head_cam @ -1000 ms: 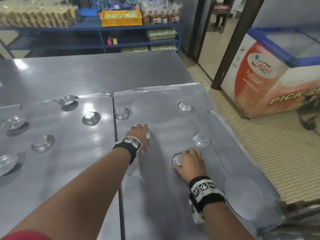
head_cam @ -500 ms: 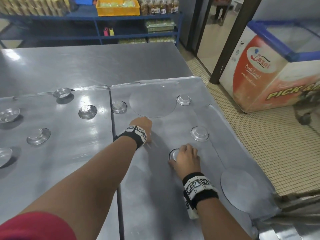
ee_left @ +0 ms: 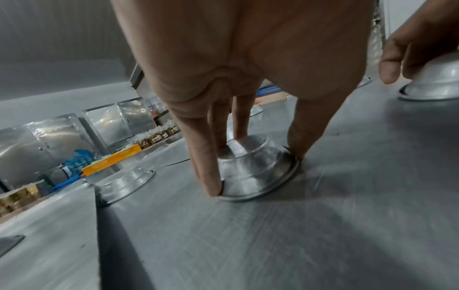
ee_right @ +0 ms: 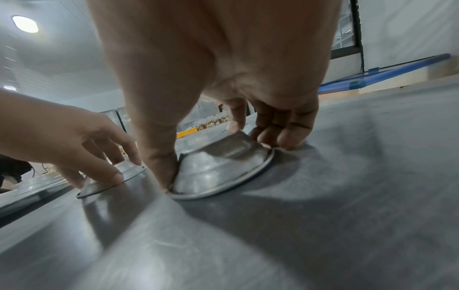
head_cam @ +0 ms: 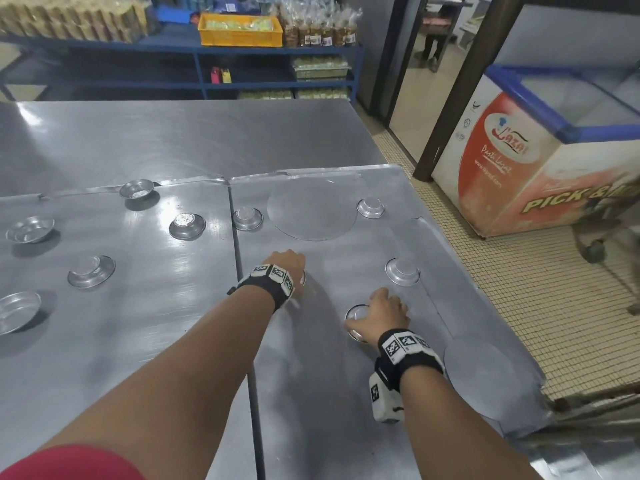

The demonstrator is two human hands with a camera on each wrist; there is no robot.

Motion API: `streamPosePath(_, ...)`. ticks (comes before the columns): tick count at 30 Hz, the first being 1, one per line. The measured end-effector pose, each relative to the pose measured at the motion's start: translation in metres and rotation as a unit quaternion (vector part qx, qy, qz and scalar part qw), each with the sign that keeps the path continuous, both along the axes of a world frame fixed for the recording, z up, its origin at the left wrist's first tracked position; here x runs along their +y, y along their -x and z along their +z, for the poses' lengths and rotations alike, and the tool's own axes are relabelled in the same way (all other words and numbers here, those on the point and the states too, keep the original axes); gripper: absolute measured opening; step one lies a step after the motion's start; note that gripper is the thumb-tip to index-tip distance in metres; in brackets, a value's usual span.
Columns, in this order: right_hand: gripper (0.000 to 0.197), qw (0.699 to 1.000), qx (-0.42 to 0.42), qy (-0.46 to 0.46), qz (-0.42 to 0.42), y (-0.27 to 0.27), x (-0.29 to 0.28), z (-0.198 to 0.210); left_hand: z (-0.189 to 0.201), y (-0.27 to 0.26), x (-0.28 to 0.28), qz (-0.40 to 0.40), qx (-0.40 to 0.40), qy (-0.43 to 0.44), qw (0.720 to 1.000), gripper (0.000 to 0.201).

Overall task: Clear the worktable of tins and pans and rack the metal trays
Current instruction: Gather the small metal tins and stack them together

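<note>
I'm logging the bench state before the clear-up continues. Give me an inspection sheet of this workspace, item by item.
Surface: steel worktable carrying two flat metal trays side by side.
Job's things: small tins on both trays, most upside down, some upright, like one at the far edge; two flat round discs.
Clutter: nothing seen.
Hands: left hand grips an upturned tin by its rim; right hand grips another upturned tin.
Cables: nothing seen.
Surroundings: blue shelving with a yellow crate, chest freezer, tiled floor.
</note>
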State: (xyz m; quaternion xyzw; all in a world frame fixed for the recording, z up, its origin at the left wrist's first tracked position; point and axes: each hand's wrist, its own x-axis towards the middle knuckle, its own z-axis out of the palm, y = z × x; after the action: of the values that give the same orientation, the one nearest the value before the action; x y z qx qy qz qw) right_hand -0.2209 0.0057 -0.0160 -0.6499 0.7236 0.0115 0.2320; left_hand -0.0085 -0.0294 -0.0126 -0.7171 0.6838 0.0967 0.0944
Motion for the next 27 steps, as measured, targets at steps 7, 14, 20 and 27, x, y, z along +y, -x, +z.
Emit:
streamPosePath(7, 0.062, 1.000, 0.000, 0.013, -0.006, -0.002, 0.001, 0.003, 0.010, 0.022, 0.007, -0.044, -0.100, -0.037, 0.993, 0.039)
streamPosePath(14, 0.056, 0.997, -0.058, 0.057, 0.013, 0.000, 0.009, 0.008, 0.020, 0.027, 0.008, -0.007, -0.080, -0.044, 0.996, 0.048)
streamPosePath(20, 0.059, 0.987, -0.116, 0.105, 0.032, -0.010, 0.019, 0.027, 0.037, 0.006, 0.023, 0.091, 0.097, 0.002, 0.991, 0.041)
streamPosePath(27, 0.062, 0.959, -0.201, 0.186, 0.071, -0.048, 0.055, 0.049, 0.049, -0.040, 0.084, 0.228, 0.384, -0.009, 0.895, 0.017)
